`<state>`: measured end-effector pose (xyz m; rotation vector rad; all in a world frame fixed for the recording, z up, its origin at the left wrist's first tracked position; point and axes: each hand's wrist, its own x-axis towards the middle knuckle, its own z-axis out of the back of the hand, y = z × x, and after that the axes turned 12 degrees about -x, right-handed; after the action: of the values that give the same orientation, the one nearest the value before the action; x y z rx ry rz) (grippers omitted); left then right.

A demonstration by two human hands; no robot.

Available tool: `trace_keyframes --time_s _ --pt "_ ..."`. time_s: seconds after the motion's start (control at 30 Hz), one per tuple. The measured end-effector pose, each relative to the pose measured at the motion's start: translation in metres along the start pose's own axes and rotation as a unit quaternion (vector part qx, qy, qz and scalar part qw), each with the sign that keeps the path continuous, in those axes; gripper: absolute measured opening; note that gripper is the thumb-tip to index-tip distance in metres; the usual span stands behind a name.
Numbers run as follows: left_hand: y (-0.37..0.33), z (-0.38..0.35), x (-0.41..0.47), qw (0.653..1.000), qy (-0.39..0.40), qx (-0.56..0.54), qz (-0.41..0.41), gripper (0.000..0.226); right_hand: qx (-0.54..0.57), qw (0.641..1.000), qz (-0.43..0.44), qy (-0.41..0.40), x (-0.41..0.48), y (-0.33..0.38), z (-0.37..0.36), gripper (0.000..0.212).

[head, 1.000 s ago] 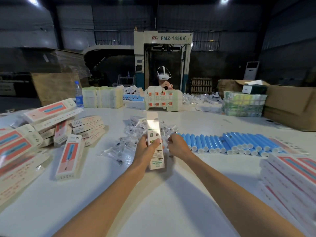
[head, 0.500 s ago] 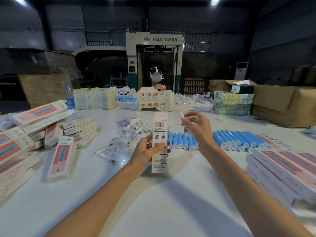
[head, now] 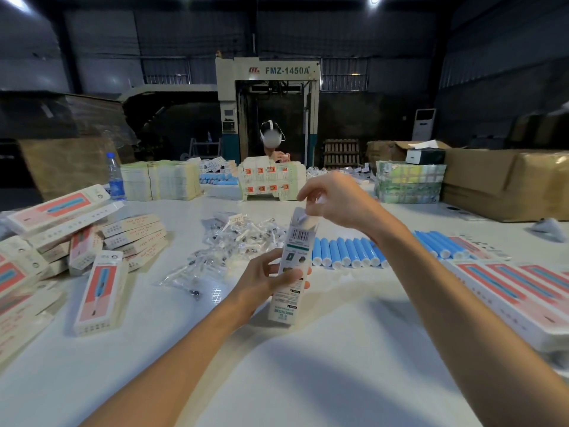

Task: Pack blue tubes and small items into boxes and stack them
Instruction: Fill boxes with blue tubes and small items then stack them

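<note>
Left hand [head: 264, 278] is wrapped round the middle of the box [head: 292, 266], holding it upright over the middle of the table [head: 277, 365]. Right hand [head: 335, 201] pinches a small white item [head: 308, 218], pretty blurry, right at the box's open top. The row of blue tubes [head: 345, 252] lies just behind, toward the right edge.

Upright white box [head: 291, 266], top open, gripped by left hand [head: 264, 278]; right hand [head: 335, 201] pinches small white item [head: 308, 214] at its mouth. Blue tubes [head: 348, 252] lie in row behind; bagged small items [head: 237, 238] heaped beside.
</note>
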<state>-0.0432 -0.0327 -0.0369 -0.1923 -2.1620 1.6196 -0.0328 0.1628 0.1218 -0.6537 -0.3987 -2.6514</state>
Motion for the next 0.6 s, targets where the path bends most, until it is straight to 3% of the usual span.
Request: trace_keyframes --time_s 0.17,0.3,0.43,0.6 --pt "0.000 -0.001 0.000 1.000 0.006 0.008 -0.002 0.051 0.108 0.993 -0.039 0.005 -0.002 -0.007 -0.012 0.023" --pt "0.001 -0.002 0.000 1.000 0.008 0.018 -0.008 0.049 0.215 0.974 -0.052 -0.042 -0.010 -0.010 -0.023 0.023" --pt "0.003 -0.003 0.001 1.000 0.008 0.016 -0.008 0.049 0.233 0.967 -0.066 -0.084 -0.018 -0.003 -0.037 0.031" --pt "0.006 -0.002 0.003 1.000 -0.003 0.007 -0.007 0.046 0.185 0.976 -0.036 -0.113 -0.022 0.005 -0.050 0.014"
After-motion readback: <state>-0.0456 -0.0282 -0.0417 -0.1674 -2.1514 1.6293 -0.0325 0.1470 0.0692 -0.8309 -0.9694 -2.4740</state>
